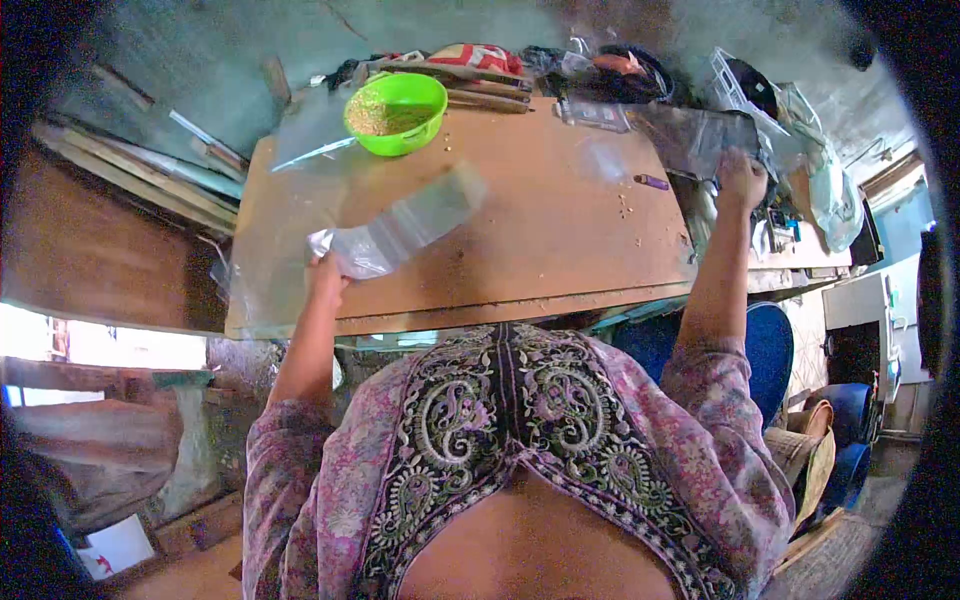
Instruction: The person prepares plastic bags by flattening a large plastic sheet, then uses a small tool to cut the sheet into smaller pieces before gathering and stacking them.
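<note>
My left hand (328, 272) is closed on one end of a long clear plastic bag (405, 228), which stretches up and right over the wooden table (560, 240). At the table's right edge, my right hand (742, 180) touches a dark, see-through plastic bag (695, 138); its fingers are partly hidden, so their grip is unclear. A bright green bowl (412, 130) with yellowish grains (375, 112) stands at the back left of the table. Near the right side lies a small purple object (652, 182), with a few loose grains beside it.
A white rack (735, 80) and a pale plastic bag (835, 190) are at the back right. Wooden pieces (490, 90) and a red-and-white cloth (475, 57) lie behind the bowl. Blue chairs (770, 350) stand at the right.
</note>
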Demonstrator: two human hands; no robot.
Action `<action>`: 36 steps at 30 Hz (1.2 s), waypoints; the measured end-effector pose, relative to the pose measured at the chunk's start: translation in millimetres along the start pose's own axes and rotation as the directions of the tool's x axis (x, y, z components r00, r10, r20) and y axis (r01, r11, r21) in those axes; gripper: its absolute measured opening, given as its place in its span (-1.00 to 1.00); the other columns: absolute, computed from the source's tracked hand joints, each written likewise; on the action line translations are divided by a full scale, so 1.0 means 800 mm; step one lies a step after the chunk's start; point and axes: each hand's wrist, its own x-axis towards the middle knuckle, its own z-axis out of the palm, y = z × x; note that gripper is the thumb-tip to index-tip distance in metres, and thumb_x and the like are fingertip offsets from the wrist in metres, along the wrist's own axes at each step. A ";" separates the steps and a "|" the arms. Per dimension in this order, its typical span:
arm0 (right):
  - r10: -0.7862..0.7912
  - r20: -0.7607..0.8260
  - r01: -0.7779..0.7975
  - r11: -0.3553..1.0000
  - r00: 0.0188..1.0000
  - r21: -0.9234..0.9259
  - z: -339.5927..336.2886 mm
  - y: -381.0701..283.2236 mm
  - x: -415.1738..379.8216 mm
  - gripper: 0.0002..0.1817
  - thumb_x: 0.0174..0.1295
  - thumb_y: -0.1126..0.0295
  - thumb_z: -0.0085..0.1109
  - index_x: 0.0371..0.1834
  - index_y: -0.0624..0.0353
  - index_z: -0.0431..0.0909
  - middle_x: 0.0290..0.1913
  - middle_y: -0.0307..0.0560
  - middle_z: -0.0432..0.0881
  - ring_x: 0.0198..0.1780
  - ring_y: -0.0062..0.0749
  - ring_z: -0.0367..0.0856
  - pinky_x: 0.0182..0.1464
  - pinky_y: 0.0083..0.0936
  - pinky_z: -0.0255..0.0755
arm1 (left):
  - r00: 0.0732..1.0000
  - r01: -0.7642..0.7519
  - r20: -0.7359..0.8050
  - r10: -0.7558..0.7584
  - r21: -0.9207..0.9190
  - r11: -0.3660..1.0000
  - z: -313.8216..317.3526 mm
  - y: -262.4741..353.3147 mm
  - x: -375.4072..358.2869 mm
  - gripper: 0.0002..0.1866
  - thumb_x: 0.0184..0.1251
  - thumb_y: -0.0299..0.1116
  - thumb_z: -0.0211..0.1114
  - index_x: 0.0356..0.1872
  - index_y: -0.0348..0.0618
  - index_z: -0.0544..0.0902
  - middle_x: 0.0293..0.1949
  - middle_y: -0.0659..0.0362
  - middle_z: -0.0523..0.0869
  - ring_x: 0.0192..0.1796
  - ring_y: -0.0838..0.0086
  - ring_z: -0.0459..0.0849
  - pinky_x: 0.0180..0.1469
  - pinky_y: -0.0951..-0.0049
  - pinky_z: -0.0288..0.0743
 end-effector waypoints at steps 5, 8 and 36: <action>0.047 0.349 -0.021 0.997 0.936 -0.078 0.048 -0.124 -0.109 -0.93 0.11 0.50 -0.03 -0.35 0.24 0.39 -0.41 -0.13 0.51 -0.40 -0.43 0.50 -0.38 -0.59 0.38 | 0.947 -0.049 0.319 0.040 0.020 0.999 0.092 0.023 -0.017 -0.74 0.06 -0.36 0.04 -0.20 -0.19 0.44 -0.39 0.15 0.55 -0.37 0.42 0.57 -0.40 0.40 0.48; 0.245 0.581 -0.151 0.967 0.776 -0.205 0.057 -0.133 -0.162 -0.78 0.08 0.48 0.02 -0.19 0.26 0.40 -0.46 -0.16 0.50 -0.48 -0.50 0.45 -0.40 -0.58 0.37 | 0.838 -0.195 0.541 0.073 0.170 0.966 0.186 0.067 -0.033 -0.81 0.05 -0.38 0.04 -0.32 -0.23 0.47 -0.51 0.17 0.54 -0.50 0.47 0.54 -0.52 0.45 0.44; 0.385 0.573 -0.213 0.914 0.724 -0.344 0.141 -0.028 -0.304 -0.86 0.02 0.46 0.09 -0.58 0.28 0.40 -0.62 -0.11 0.53 -0.60 -0.53 0.49 -0.60 -0.60 0.34 | 0.512 -0.743 0.808 0.292 0.246 0.622 0.311 0.092 -0.145 -0.68 0.14 -0.26 -0.01 -0.23 -0.30 0.53 -0.38 0.07 0.63 -0.30 0.39 0.59 -0.23 0.39 0.42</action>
